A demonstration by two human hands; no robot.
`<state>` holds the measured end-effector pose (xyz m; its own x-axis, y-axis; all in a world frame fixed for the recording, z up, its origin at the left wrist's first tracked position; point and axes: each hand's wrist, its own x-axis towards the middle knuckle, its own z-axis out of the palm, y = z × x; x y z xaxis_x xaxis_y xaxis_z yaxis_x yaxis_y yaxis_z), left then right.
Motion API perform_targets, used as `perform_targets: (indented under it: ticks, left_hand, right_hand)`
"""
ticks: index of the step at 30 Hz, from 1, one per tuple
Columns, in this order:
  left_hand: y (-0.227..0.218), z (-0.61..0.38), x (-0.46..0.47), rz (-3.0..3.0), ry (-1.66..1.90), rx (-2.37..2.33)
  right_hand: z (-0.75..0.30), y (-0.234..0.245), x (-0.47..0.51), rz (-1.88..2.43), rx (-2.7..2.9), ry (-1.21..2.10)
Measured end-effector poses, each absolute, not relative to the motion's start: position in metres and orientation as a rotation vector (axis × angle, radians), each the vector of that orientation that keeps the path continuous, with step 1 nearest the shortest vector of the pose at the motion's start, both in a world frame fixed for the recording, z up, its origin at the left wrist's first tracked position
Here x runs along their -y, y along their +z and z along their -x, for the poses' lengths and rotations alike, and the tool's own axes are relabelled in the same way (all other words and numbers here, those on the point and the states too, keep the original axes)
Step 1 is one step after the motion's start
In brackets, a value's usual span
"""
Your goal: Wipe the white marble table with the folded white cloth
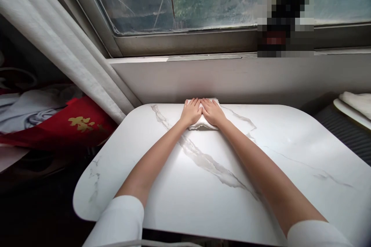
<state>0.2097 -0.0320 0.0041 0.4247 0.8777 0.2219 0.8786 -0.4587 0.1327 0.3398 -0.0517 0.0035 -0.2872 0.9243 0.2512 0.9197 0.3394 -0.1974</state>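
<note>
On your left, a red item [58,137] is carrying gold markings [82,123] that are looking like brush-style characters, but they are showing too small and slanted to be read. Beside it, pale curtain folds [72,52] are hanging down toward the table [176,200], which is showing a white top with grey, marble-like veins.

Your white cloth [203,124] is lying folded on the tabletop, at the far edge nearest the window wall [232,79]. Its near edge is running crosswise, facing you, and a corner is poking out beyond your right hand. It is appearing about as deep as wide, so you cannot tell a clear long axis.

Your left hand [191,112] and right hand [213,113] are pressing flat on it side by side, thumbs meeting in the middle. The fingers are stretching toward the window [208,4], lying straight and slightly apart, clamping on nothing.

Your palms are hiding most of the cloth, so its folds are staying hard to make out. A pixelated patch [285,21] is masking part of the window frame, the picture's edge is cutting off both sleeves [118,220], and deep shadow is swallowing the lower left.
</note>
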Motion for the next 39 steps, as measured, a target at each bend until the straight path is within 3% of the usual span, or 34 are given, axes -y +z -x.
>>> perform_targets:
  ticks: [7, 17, 21, 25, 29, 34, 39]
  left_hand:
    - [0.003, -0.213, 0.095, 2.673, -0.413, 1.62]
    - [0.011, -0.218, 0.274, 2.899, -0.373, 1.423]
    - [0.014, -0.223, 0.301, 3.024, -0.365, 1.261]
    - [0.013, -0.238, 0.262, 3.049, -0.359, 1.253]
    - [0.009, -0.261, 0.171, 2.993, -0.33, 1.31]
    - [0.004, -0.288, 0.077, 2.847, -0.423, 1.488]
    - [0.002, -0.301, 0.052, 2.736, -0.511, 1.585]
  right_hand:
    - [-0.348, 0.0, 0.112, 1.623, 2.359, -0.035]
    - [-0.376, 0.004, 0.299, 1.427, 2.449, -0.083]
    - [-0.387, 0.003, 0.338, 1.475, 2.415, -0.106]
    - [-0.394, -0.003, 0.304, 1.668, 2.362, -0.1]
    - [-0.401, -0.005, 0.211, 1.888, 2.228, -0.105]
    - [-0.417, 0.002, 0.104, 1.832, 2.249, -0.067]
    - [-0.427, 0.003, 0.071, 1.784, 2.257, -0.052]
